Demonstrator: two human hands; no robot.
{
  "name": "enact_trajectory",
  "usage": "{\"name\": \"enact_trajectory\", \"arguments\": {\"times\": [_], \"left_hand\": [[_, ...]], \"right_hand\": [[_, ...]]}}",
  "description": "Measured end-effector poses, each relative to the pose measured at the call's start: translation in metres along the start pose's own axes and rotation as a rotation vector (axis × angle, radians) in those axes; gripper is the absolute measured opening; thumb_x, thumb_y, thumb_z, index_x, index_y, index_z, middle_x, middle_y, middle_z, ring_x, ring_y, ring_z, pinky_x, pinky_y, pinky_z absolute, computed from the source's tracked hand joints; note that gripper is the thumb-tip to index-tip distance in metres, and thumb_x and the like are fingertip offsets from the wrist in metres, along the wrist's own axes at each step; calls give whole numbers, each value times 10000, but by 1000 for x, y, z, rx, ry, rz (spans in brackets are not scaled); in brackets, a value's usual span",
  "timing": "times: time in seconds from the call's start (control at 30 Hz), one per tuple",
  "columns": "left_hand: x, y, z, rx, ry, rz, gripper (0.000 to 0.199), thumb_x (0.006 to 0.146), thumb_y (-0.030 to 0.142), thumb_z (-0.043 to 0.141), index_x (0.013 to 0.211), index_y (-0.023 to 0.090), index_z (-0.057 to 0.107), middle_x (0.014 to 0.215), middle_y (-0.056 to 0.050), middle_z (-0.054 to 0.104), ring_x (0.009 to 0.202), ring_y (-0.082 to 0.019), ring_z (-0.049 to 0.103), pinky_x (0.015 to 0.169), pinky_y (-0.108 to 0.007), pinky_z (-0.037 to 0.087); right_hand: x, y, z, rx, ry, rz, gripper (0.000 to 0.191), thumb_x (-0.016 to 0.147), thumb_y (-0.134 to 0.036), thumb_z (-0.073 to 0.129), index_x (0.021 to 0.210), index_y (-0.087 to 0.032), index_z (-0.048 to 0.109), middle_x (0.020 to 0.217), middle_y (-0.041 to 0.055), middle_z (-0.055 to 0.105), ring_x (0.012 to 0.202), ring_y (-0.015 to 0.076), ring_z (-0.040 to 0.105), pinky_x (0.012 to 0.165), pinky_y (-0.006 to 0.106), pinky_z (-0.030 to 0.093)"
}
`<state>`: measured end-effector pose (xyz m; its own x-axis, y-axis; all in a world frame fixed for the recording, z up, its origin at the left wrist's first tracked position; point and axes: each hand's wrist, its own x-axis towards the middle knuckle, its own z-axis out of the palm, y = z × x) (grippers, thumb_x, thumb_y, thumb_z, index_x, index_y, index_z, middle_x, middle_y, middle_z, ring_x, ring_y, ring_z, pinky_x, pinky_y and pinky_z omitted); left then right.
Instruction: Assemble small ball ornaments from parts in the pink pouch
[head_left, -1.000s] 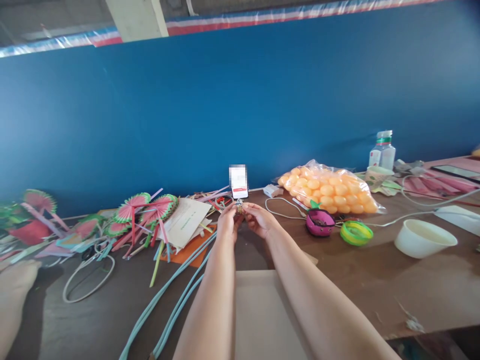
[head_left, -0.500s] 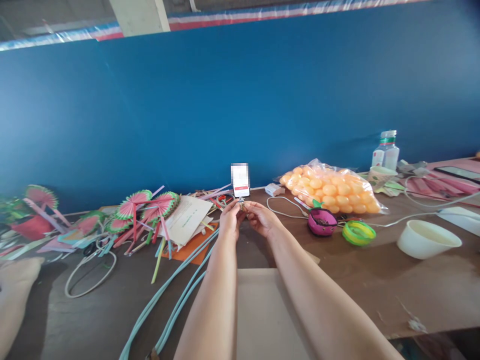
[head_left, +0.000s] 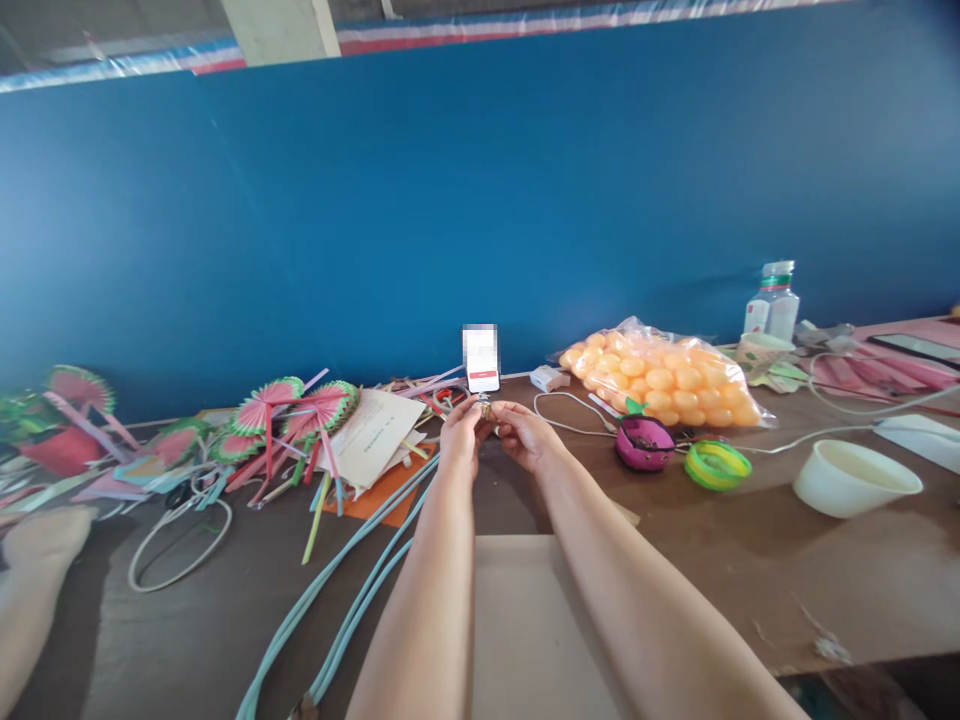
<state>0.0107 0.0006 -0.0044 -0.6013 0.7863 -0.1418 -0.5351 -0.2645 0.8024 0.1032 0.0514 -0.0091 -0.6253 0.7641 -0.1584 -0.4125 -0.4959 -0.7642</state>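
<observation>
With arms stretched forward over the table, I pinch a small shiny silver and brownish-gold piece [head_left: 485,408] between the fingertips of both hands. My left hand [head_left: 459,434] has its fingers closed on the left side of it, and my right hand [head_left: 522,434] is closed at its right side. The piece is too small to name and partly covered by fingers. Just behind it a phone [head_left: 482,362] leans upright against the blue partition, its lit screen blurred out. To the right of my hands lie a purple pouch [head_left: 641,450] with dark bits inside and a green-yellow round container [head_left: 718,467].
Watermelon-patterned paper fans [head_left: 270,405], papers [head_left: 375,430] and pale blue cords [head_left: 352,550] lie to the left. Rightward are a bag of orange balls [head_left: 660,375], a white bowl [head_left: 855,480] and a bottle [head_left: 772,300]. Another person's hand [head_left: 52,535] rests at far left.
The other person's hand at far left has shifted slightly and shows more of itself. My hands stay nearly in place, with the small piece turned a little between the fingertips.
</observation>
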Motion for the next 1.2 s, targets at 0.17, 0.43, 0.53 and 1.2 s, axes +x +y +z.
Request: {"name": "enact_trajectory", "arguments": {"times": [0.17,0.43,0.53,1.2], "left_hand": [[0,0,0,4,-4,11,223,717,109,666,937,142,675,811,-53,674,701,-149,633,753,-332,516],[2,-1,-1,-4,-20,24,223,694,124,702,915,140,681,812,-56,672,734,-160,638,782,-350,519],[2,-1,0,-12,-21,25,223,695,116,695,916,133,679,808,-57,675,725,-158,640,783,-354,523],[2,-1,1,-38,-47,52,235,695,108,696,927,139,679,816,-63,687,761,-168,654,810,-355,521]], "right_hand": [[0,0,-2,11,-20,-14,162,705,-139,738,754,-154,583,641,-37,567,417,9,375,323,87,216],[-1,-1,-3,-3,-21,-19,192,670,-146,761,748,-162,587,651,-33,584,418,15,370,323,107,213],[-1,-1,-2,-4,0,-20,201,647,-144,767,747,-160,594,656,-33,589,423,14,377,326,108,216],[-1,1,-1,-13,18,-108,272,597,-228,815,761,-167,607,681,-35,593,454,21,379,353,118,227]]}}
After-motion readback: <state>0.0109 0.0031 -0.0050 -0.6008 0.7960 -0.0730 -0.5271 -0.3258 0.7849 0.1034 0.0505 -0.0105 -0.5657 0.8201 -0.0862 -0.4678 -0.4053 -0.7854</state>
